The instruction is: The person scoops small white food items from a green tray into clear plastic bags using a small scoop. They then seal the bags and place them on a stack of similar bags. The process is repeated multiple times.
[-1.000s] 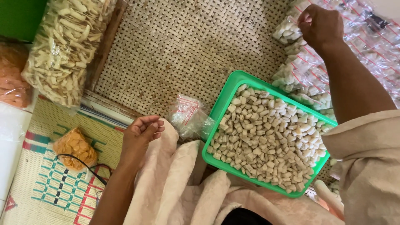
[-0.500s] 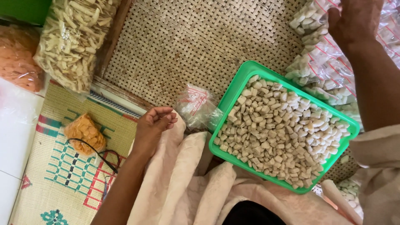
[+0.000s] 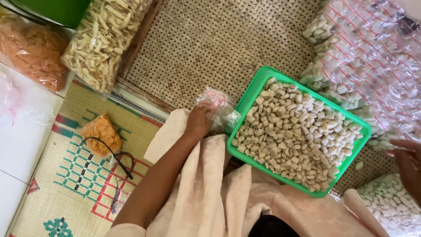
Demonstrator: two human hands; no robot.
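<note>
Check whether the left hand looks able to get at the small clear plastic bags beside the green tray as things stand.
Probably yes. The left hand already lies against the small clear plastic bags, just left of the green tray, and nothing lies between them.

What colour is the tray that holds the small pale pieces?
Green tray, seen in the head view.

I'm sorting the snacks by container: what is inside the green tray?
The green tray holds a heap of small pale, block-shaped snack pieces, filling it almost to the rim. The pieces cover its floor, so anything beneath them cannot be seen. The left hand rests just beside it.
</note>
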